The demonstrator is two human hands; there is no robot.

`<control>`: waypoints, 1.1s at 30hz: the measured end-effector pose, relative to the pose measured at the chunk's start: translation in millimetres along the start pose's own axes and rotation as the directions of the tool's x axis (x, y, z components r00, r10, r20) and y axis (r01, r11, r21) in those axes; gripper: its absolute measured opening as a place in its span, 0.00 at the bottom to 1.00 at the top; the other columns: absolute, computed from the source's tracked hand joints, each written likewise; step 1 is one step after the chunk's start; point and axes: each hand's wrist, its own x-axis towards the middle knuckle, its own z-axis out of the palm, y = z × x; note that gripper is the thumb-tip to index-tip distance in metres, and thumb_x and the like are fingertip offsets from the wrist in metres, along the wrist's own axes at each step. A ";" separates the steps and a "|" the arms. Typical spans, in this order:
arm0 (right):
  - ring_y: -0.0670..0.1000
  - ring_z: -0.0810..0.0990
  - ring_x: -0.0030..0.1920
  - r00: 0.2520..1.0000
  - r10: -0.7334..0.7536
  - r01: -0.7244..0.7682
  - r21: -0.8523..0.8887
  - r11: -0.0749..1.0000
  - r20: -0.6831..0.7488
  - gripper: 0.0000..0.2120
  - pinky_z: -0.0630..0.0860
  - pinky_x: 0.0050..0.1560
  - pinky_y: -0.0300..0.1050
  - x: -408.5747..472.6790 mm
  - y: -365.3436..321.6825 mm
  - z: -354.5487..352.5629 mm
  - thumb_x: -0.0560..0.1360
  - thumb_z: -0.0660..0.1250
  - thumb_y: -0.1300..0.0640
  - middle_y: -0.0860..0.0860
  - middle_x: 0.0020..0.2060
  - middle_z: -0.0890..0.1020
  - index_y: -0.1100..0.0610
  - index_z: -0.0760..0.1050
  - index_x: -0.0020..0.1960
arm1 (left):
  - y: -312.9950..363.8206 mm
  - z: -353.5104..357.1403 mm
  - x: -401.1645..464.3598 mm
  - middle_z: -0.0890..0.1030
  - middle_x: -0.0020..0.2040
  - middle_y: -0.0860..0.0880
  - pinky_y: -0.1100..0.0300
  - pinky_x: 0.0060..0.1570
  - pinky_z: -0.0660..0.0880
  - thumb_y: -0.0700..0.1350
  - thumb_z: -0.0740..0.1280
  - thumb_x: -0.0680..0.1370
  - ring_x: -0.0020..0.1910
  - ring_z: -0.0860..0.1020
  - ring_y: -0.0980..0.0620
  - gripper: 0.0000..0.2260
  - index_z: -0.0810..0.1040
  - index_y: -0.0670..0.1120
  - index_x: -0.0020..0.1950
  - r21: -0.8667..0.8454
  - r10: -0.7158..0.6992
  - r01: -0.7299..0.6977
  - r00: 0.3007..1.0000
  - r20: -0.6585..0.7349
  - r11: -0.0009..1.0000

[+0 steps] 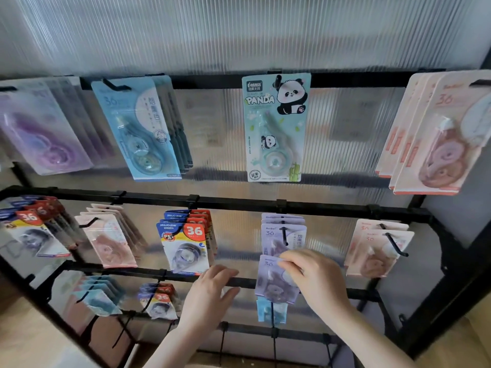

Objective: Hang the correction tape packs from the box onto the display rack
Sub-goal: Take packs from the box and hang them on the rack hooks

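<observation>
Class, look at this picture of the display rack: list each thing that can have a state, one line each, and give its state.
Right hand: grips a purple pack.
Purple pack: held below its hook, not hung.
Middle-row hook: carries purple packs.
Left hand: fingers straight, resting on the rack bar.
Panda pack: hanging alone.

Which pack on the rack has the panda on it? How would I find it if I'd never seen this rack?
Start at the black display rack and look along its top bar. Between the blue packs on the left and the pink packs on the right hangs the panda pack, alone on its hook. It is mint green, says PANDA, and shows a cartoon panda.
</observation>
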 end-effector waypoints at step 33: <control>0.55 0.83 0.43 0.994 -0.009 0.009 0.004 1.000 0.113 0.11 0.71 0.42 0.40 31.8 5.0 -13.5 0.68 0.68 0.69 0.56 0.43 0.83 0.64 0.81 0.49 | 2.5 -6.2 -10.4 0.72 0.62 0.55 0.68 0.51 0.70 0.51 0.64 0.78 0.59 0.72 0.57 0.16 0.73 0.53 0.65 0.017 -0.027 0.026 0.998 0.057 1.000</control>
